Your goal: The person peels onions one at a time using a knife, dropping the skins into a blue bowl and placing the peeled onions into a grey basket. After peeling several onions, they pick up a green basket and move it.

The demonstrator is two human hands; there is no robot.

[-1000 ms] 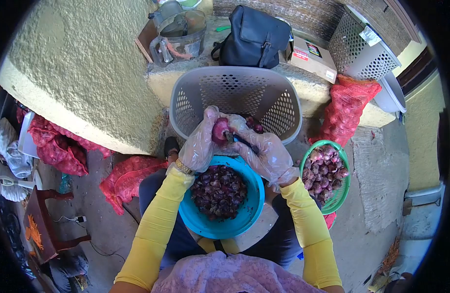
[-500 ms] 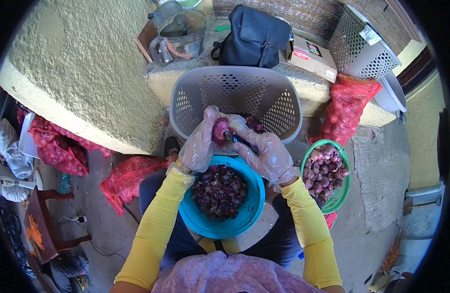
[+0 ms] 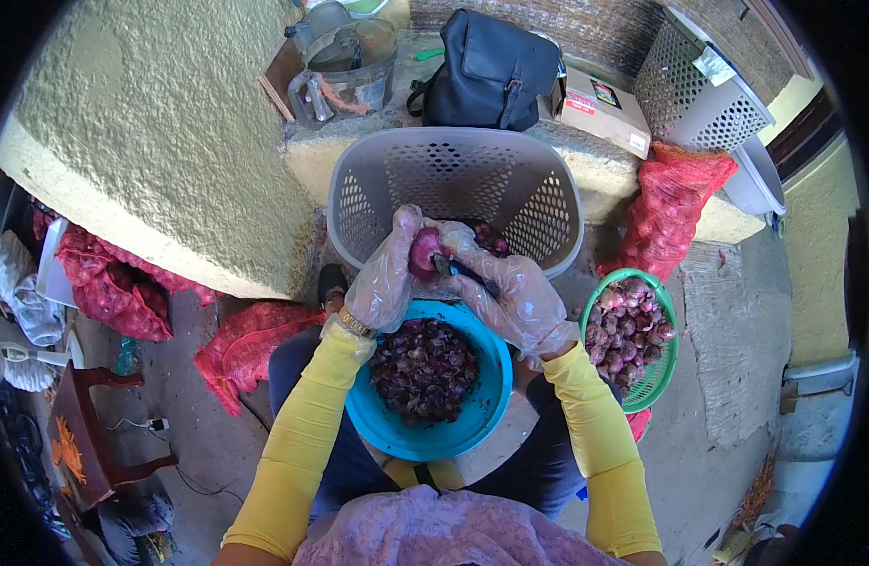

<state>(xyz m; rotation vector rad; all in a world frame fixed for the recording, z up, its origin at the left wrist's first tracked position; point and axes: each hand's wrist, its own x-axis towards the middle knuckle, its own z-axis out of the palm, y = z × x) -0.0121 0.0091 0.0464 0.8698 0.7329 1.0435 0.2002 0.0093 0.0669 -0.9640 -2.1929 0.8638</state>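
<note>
Left hand (image 3: 387, 275): red onion (image 3: 423, 255) gripped at 2 o'clock | right hand (image 3: 521, 294): dark-handled knife (image 3: 469, 274) gripped, onion at 10 o'clock

Wears yel sleeves (image 3: 304, 436), clr gloves (image 3: 381, 283), purp top (image 3: 434, 526).

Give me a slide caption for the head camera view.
Gloved left hand holding an onion, right hand a knife, near a blue basin and grey basket.
</note>
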